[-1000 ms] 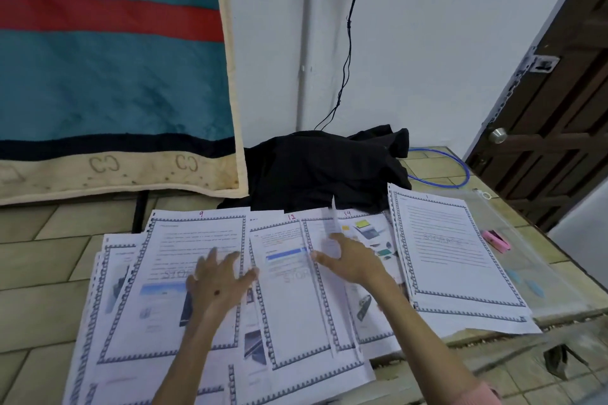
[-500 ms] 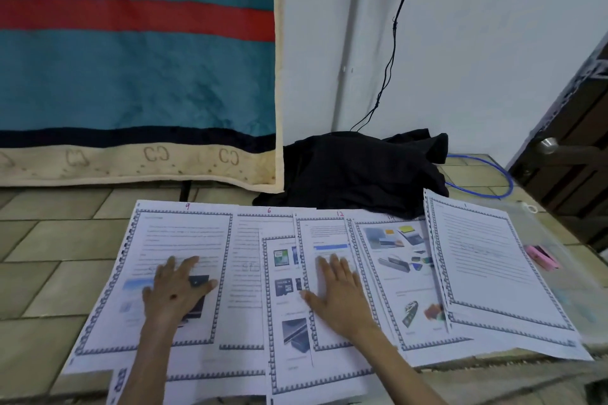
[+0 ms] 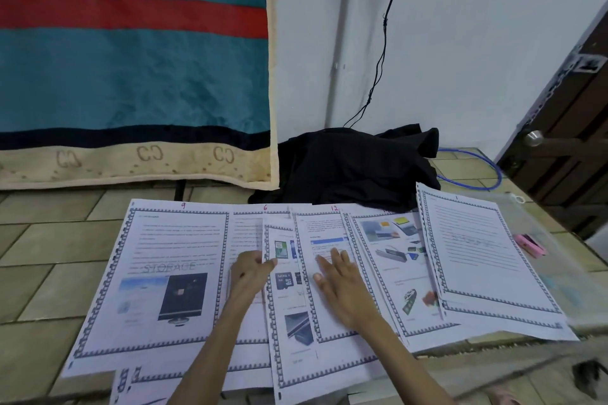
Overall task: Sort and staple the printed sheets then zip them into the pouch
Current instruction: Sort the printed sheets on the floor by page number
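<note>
Pinching the left edge of a picture sheet (image 3: 289,293), the left hand (image 3: 250,276) has its fingers curled, with the thumb on top of the paper. Beside it, the right hand (image 3: 342,286) lies flat with straight, slightly spread fingers and presses on the sheet marked 12 (image 3: 329,233); it holds nothing.

All the printed sheets have a dark patterned border, and some have a red handwritten number at the top. Left of the left hand lies the sheet marked 9 (image 3: 171,273), with the grey word "STORAGE" printed across it and a picture of a dark screen below. Just behind the left hand is the sheet marked 6 (image 3: 246,230), partly covered. Right of the right hand comes a sheet with device pictures (image 3: 394,260), then a text sheet (image 3: 483,250) on top of it. This last one seems to carry a number 1, but it is too small to be sure.

Further right, a clear pouch (image 3: 543,233) lies on the surface, partly under the text sheet, and a pink stapler (image 3: 530,244) is seen at it.

Everything lies on a tiled surface (image 3: 49,256). Behind the hands there is a black cloth (image 3: 355,164) against a white wall (image 3: 460,43), with a blue cable (image 3: 483,174) beside it. To the far left hangs a teal blanket (image 3: 131,76) with a red stripe and "CC" marks on its beige border.
</note>
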Tool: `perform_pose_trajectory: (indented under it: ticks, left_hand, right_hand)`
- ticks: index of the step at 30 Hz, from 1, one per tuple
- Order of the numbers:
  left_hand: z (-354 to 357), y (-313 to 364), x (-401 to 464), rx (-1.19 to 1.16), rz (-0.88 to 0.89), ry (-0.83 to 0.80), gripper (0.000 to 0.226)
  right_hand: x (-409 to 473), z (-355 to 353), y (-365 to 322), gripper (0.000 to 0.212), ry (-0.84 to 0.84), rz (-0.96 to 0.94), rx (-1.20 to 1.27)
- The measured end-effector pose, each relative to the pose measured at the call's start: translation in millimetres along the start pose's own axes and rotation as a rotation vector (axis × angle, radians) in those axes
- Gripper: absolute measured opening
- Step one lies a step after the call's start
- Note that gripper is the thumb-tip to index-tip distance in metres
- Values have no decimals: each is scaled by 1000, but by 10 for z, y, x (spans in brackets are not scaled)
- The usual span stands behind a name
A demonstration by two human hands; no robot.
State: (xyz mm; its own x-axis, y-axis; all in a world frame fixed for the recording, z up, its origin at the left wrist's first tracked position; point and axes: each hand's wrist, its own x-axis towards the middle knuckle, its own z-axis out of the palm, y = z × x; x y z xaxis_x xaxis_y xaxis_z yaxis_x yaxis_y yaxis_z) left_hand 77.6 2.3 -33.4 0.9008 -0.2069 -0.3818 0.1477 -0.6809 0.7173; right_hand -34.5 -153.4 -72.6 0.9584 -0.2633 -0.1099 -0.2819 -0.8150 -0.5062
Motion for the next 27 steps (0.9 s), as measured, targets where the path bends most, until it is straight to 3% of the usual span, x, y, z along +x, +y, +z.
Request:
perform_pose_trajectory:
  ticks: [2,7,11,15,19,22,23,24,27]
  left_hand:
    - [-102,-24,-5,-36,38,54,17]
    - [-773,-295,101,-5,-22,317,32]
    - [-973,-465,238,49,-83,314,37]
    - [-940,-553,335,50,-113,300,38]
    - [-902,-556,346,-2,-70,412,42]
    - [-730,-448,206,172,72,607,53]
    - [-620,-385,123,174,184,566,49]
    - [-492,-304,10,122,299,420,41]
    - [-24,-148,-375,90,544,-224,24]
  right_hand:
    - [-12,-23,28,91,9,23,-43]
    - [-37,-89,153,96,-4,43,-56]
    - [-28,-78,100,109,-5,61,-95]
    - [7,-68,-18,110,-43,141,-158]
    - [52,-75,-144,86,-48,190,-165]
    - [61,-147,-219,71,-29,199,-120]
    - [67,-195,-241,62,-10,211,-116]
    - [79,-259,-260,49,28,224,-105]
    - [100,-530,-222,23,112,277,72]
